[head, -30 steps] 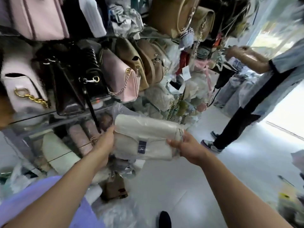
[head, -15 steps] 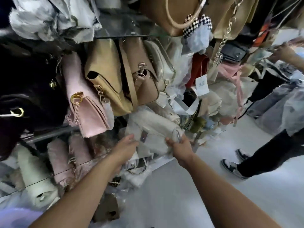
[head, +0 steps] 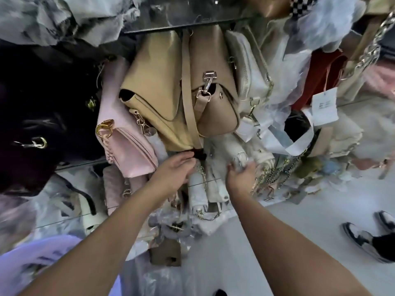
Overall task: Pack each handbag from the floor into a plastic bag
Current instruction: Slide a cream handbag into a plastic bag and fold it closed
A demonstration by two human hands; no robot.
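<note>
**When a Bagged Item Reaches the Shelf: Progress Check**

While both hands reach into the middle level of the shelving, the item in work, a cream fabric handbag (head: 226,149) sheathed in a crinkled clear plastic bag (head: 239,157), lies at the far end of the reach. It sits just below the two hanging tan leather handbags (head: 154,92) and to the right of the pink quilted handbag with a gold clasp (head: 128,150). Motion blur prevents a firm reading of its outline.

**Hand state**

1. On the left hand (head: 175,170), the fingers extend almost straight toward the dark gap under the tan leather handbags. Nothing is seen clasped in them.
2. On the right hand (head: 241,175), the fingers curl into the crinkled plastic at the near end of the cream fabric handbag and hold it.

**Progress**

- Done, as judged from the plastic covering it: this handbag is packed and appears to be at the stowing step.
- Left: near the wearer, on the white floor (head: 299,231), a small brown handbag (head: 164,252) lies among loose clear plastic sheeting (head: 168,280). It appears unpacked, so at least one more packing cycle is probably outstanding.
- Undetermined: the white chain-strap handbags (head: 197,189) on the lower shelf lie just below the hands. Whether they are wrapped cannot be told.

Black-and-white shoes (head: 363,238) of a second person stand on the floor at the right, well apart from the work.
</note>
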